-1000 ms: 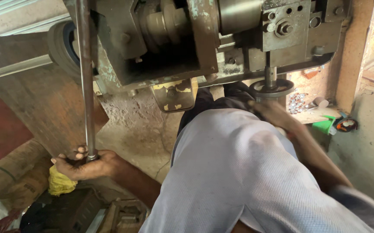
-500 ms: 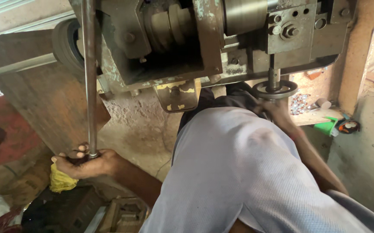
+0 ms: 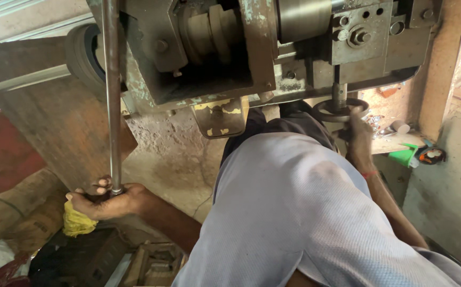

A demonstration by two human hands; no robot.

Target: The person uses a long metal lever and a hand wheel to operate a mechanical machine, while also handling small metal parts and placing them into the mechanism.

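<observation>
Left hand (image 3: 105, 199) wrapped around the bottom end of a long steel rod (image 3: 112, 95), grip pressed tight on it, probably to keep the thing plumb against the machine body (image 3: 204, 53). Yellow rag (image 3: 76, 220) bunched right under the palm. Not much elbow room there, with a wooden slab (image 3: 49, 133) close behind. Over to the right, right hand (image 3: 357, 135) up on the small handwheel (image 3: 341, 109) under the machine's lower edge, fingers curled on the rim. Cramped shelf (image 3: 395, 142) corner with a green bit (image 3: 405, 157) just beyond.
</observation>
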